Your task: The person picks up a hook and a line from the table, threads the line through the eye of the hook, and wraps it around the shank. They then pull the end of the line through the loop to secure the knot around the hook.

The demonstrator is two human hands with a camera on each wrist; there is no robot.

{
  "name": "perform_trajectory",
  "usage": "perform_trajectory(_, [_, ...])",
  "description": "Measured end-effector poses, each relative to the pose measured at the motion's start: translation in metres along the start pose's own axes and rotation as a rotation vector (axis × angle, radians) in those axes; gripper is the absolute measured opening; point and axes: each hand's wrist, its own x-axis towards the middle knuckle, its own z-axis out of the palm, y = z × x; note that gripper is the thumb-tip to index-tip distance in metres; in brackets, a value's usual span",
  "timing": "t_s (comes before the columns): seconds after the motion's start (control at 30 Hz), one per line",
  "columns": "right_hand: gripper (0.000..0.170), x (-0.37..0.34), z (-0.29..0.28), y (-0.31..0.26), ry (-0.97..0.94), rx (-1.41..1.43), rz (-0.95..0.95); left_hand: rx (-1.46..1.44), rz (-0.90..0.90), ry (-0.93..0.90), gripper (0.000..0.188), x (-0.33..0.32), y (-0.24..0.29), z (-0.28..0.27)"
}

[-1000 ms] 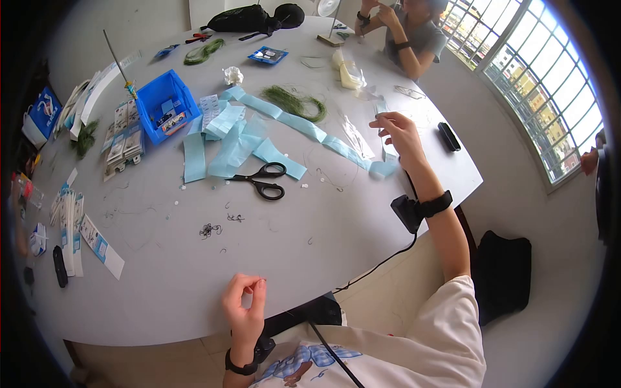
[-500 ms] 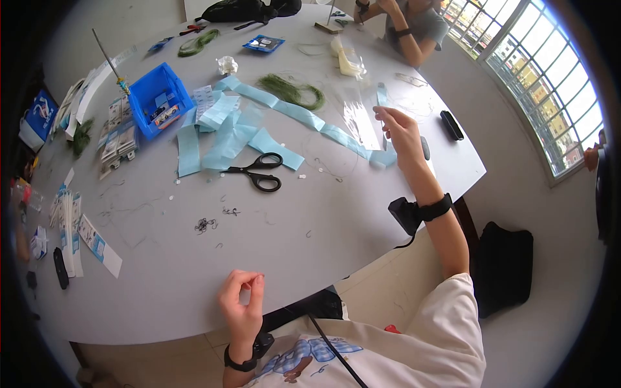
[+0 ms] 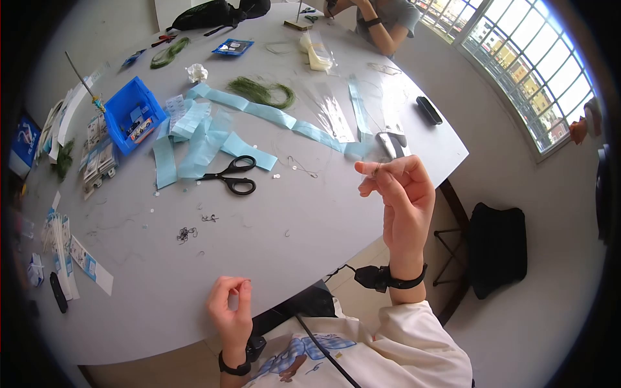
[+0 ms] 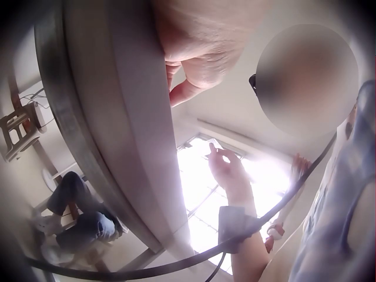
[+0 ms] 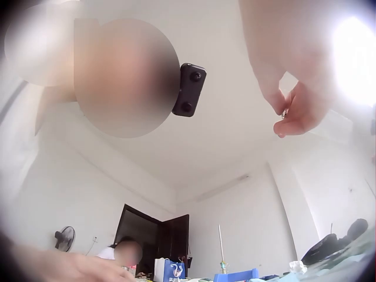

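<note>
My left hand [image 3: 231, 313] is low over the near table edge, its thumb and index fingertips together on something too tiny to make out. In the left wrist view, the table edge covers part of that left hand [image 4: 202, 44]. My right hand [image 3: 407, 204] is raised above the right side of the table. Its thumb and index finger pinch a thin line, with a small glint at the right fingertips [image 5: 282, 126] in the right wrist view. Small dark fish hooks [image 3: 187, 235] lie in a heap on the table, several others scattered nearby.
Black scissors [image 3: 233, 176] lie beside pale blue strips [image 3: 204, 145]. Farther back are a bundle of green line [image 3: 262, 92] and a blue bin [image 3: 134, 116]. Printed cards [image 3: 90, 265] lie at left, a black case [image 3: 428, 111] at right. Another person [image 3: 381, 26] sits across the table.
My right hand has come back toward my body from farther over the table and turned, fingertips now pointing left. The left hand keeps its pinch. The head view has shifted to the right.
</note>
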Motion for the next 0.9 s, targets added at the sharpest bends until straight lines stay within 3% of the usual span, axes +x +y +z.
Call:
perform_trajectory(0.13, [0.011, 0.002, -0.007, 0.016, -0.049, 0.026, 0.061, 0.011, 0.023, 0.004, 0.007, -0.001, -0.001, 0.0])
perform_trajectory(0.2, [0.015, 0.009, -0.017, 0.037, 0.0, -0.061, 0.413, -0.001, 0.017, 0.011, 0.006, -0.002, -0.003, 0.001])
perform_trajectory(0.3, [0.021, 0.0, -0.026, 0.049, 0.098, -0.208, 0.467, -0.002, 0.022, 0.014, 0.006, -0.002, -0.003, -0.001])
perform_trajectory(0.53, [0.023, -0.03, -0.017, 0.04, 0.186, -0.261, 0.181, 0.018, 0.024, -0.008, 0.006, -0.001, -0.002, 0.002])
perform_trajectory(0.67, [0.022, -0.034, -0.033, 0.053, 0.176, -0.154, 0.337, 0.002, 0.015, 0.033, 0.003, -0.004, -0.006, 0.003])
perform_trajectory(0.73, [0.023, -0.033, -0.046, 0.065, 0.14, -0.514, 0.611, -0.008, 0.013, 0.043, 0.004, -0.003, -0.006, 0.004])
perform_trajectory(0.83, [0.023, -0.042, -0.047, 0.065, 0.199, -0.731, 0.474, 0.006, 0.015, 0.009, 0.007, -0.003, -0.005, 0.003])
perform_trajectory(0.87, [0.023, -0.045, -0.046, 0.063, 0.202, -0.737, 0.483, 0.003, 0.008, 0.001, 0.007, -0.005, -0.003, 0.003])
perform_trajectory(0.9, [0.023, -0.045, -0.042, 0.061, 0.26, -0.572, 0.416, 0.008, 0.005, -0.001, 0.007, -0.004, -0.002, 0.003])
